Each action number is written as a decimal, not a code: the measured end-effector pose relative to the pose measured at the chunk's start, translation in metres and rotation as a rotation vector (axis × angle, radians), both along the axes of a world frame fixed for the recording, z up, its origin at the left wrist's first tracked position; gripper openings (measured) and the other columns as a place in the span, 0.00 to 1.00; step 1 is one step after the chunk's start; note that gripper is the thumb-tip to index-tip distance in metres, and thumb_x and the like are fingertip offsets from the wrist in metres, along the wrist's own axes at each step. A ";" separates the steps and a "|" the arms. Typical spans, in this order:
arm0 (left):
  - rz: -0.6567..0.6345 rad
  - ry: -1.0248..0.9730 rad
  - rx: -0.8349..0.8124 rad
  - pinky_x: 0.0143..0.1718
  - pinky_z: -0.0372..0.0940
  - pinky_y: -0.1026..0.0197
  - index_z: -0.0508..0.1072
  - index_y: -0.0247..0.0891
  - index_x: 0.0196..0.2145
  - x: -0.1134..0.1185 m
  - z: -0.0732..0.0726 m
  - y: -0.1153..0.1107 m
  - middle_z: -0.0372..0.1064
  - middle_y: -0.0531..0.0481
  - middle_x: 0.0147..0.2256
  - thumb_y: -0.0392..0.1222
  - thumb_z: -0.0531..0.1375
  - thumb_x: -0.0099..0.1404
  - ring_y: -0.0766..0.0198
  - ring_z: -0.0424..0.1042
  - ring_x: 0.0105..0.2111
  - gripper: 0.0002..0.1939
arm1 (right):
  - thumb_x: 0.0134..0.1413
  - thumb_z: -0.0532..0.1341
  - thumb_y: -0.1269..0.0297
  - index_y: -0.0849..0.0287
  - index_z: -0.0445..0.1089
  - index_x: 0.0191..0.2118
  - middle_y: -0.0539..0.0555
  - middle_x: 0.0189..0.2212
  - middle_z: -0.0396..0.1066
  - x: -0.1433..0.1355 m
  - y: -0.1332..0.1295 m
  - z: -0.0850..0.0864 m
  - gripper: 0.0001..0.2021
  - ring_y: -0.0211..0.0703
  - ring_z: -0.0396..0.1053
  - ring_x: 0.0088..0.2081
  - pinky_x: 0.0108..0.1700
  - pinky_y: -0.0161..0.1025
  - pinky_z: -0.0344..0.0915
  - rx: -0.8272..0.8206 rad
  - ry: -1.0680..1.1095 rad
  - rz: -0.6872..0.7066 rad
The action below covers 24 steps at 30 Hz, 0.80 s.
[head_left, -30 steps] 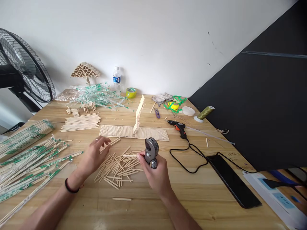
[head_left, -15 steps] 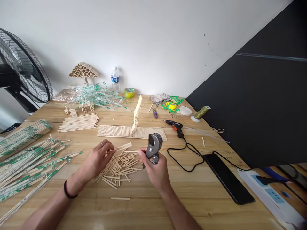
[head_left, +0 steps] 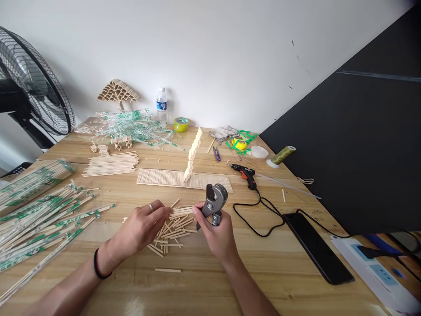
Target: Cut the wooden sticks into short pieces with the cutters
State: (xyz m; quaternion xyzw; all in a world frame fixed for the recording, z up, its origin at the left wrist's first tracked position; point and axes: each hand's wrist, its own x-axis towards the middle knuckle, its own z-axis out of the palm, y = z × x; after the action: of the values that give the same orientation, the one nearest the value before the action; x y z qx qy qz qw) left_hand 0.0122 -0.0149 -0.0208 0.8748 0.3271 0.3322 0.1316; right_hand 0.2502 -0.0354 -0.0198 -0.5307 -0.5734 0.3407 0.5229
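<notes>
My left hand (head_left: 144, 224), with a ring and a dark wristband, pinches a few short cut wooden sticks (head_left: 182, 212) held level above the pile. Their other ends reach the thumb of my right hand (head_left: 217, 235). That hand is closed around a grey metal cutter (head_left: 214, 201), its head pointing up. Below both hands lies a loose pile of short sticks (head_left: 169, 237), partly hidden by my left hand. One single short stick (head_left: 167, 270) rests nearer to me. Behind the hands is a flat panel of glued sticks (head_left: 158, 177) with an upright stick piece (head_left: 193, 153) standing on it.
Wrapped chopstick bundles (head_left: 36, 219) and a row of long sticks (head_left: 111, 164) lie left. To the right are a glue gun (head_left: 244, 173) with its cord, a phone (head_left: 319, 248) and a power strip (head_left: 371, 267). A bottle (head_left: 162, 107), tape (head_left: 180, 124) and wrappers (head_left: 128, 127) stand behind.
My left hand has moved right toward my right hand, bringing the short sticks between them. The cutter stays in my right hand. The whole view has shifted slightly.
</notes>
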 end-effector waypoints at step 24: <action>0.007 -0.013 0.136 0.33 0.70 0.67 0.73 0.40 0.56 0.001 0.002 -0.004 0.74 0.48 0.40 0.29 0.55 0.76 0.68 0.76 0.35 0.15 | 0.63 0.67 0.55 0.57 0.73 0.37 0.52 0.30 0.76 0.004 -0.001 0.003 0.11 0.46 0.75 0.34 0.42 0.43 0.72 -0.044 0.285 0.122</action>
State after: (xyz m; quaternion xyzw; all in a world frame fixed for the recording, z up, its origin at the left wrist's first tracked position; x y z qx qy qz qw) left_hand 0.0130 -0.0187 -0.0190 0.8783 0.3062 0.3600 0.0731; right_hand 0.2538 -0.0368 -0.0168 -0.4525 -0.5169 0.4563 0.5656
